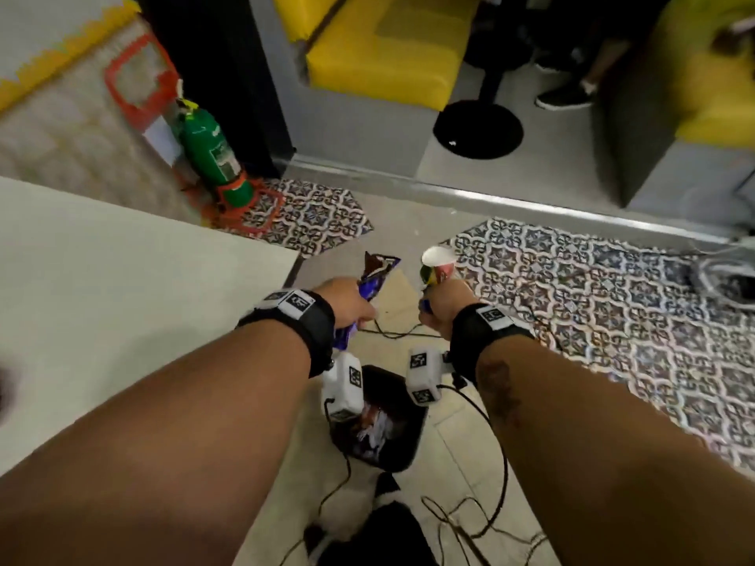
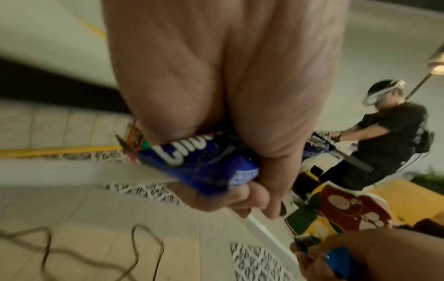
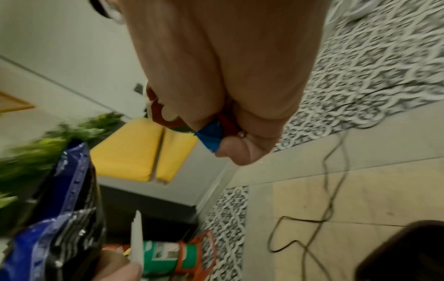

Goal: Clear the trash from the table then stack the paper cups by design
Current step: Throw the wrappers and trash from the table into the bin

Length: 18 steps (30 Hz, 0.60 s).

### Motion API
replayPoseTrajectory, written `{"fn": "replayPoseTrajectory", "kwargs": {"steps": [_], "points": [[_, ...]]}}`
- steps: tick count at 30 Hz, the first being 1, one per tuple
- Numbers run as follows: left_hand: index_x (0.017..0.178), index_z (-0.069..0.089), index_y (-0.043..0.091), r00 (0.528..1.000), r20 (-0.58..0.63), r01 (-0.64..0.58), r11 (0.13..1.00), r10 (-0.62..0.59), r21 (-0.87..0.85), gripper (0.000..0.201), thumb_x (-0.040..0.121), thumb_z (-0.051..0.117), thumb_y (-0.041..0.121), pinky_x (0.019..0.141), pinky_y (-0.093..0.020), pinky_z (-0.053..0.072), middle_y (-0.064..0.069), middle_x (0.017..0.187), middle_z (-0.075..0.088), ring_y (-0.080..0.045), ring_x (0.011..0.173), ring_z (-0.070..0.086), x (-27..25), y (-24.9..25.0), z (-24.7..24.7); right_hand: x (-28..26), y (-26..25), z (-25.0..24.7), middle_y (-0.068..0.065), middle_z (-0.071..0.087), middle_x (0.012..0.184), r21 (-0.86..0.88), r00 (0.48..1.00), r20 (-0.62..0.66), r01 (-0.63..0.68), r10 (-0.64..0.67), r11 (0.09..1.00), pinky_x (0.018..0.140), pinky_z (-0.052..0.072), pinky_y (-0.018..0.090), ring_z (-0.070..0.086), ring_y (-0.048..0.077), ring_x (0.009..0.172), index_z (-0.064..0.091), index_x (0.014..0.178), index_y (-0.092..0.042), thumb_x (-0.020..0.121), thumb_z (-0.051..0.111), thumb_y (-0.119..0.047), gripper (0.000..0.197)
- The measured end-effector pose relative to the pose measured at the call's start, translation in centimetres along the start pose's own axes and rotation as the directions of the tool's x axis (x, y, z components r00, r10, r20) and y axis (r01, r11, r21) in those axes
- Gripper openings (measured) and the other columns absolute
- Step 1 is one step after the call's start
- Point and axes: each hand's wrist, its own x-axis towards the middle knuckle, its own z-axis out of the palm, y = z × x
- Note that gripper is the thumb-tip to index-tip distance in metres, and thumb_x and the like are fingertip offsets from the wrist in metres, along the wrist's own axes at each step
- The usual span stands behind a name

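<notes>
Left hand (image 1: pixel 347 300) grips a blue snack wrapper (image 1: pixel 378 275), right hand (image 1: pixel 443 306) clutches a patterned paper cup (image 1: pixel 437 265) plus some blue scrap, both over a black trash bin (image 1: pixel 382 426) beside the tabletop (image 1: pixel 102 279), cables (image 1: pixel 486 484) trailing across the floor.

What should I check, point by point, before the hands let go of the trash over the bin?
1. Left hand has a firm grip on the blue snack wrapper: ok.
2. Right hand holds the patterned paper cup and a small blue wrapper: ok.
3. Black trash bin below the wrists, open: ok.
4. Hands directly above the bin mouth: not ok, they are farther forward.
5. Cup is trash, not for stacking: cannot tell.
6. Cables clear of the bin: cannot tell.
</notes>
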Motion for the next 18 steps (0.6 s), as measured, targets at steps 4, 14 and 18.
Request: {"fn": "replayPoseTrajectory", "kwargs": {"steps": [4,14,18], "points": [[0.073,0.059,0.016,0.976,0.192,0.079,0.987,-0.106,0.142,0.024,0.088,0.072,0.028,0.049,-0.019,0.042,0.002,0.064,0.062,-0.013,0.051,0.055,6.2,-1.5,7.5,5.2,8.9,-3.0,0.024,0.052,0.140,-0.062,0.988,-0.003,-0.155,0.155,0.986,0.087,0.057,0.033,0.068,0.008,0.062,0.045,0.141,0.002,0.101,0.044,-0.005,0.041],[0.091,0.065,0.012,0.879,0.341,0.200,0.908,-0.332,0.368,0.026,0.086,0.073,0.036,0.075,-0.029,0.051,-0.012,0.106,0.073,-0.022,0.075,0.064,19.4,-11.6,19.6,16.6,25.8,1.1,0.000,0.051,0.096,-0.191,0.904,0.221,-0.329,0.367,0.925,0.091,0.054,0.033,0.053,0.012,0.079,0.043,0.142,-0.005,0.104,0.041,-0.018,0.041],[0.127,0.060,0.001,0.872,0.322,0.278,0.914,-0.369,0.296,0.065,0.085,0.070,0.050,0.089,-0.033,0.055,-0.015,0.119,0.068,-0.025,0.093,0.066,23.2,-15.3,22.2,20.1,28.7,2.9,0.003,0.059,0.100,-0.220,0.839,0.236,-0.446,0.491,0.868,0.091,0.054,0.036,0.061,0.021,0.094,0.058,0.111,-0.013,0.100,0.052,-0.018,0.013]]}}
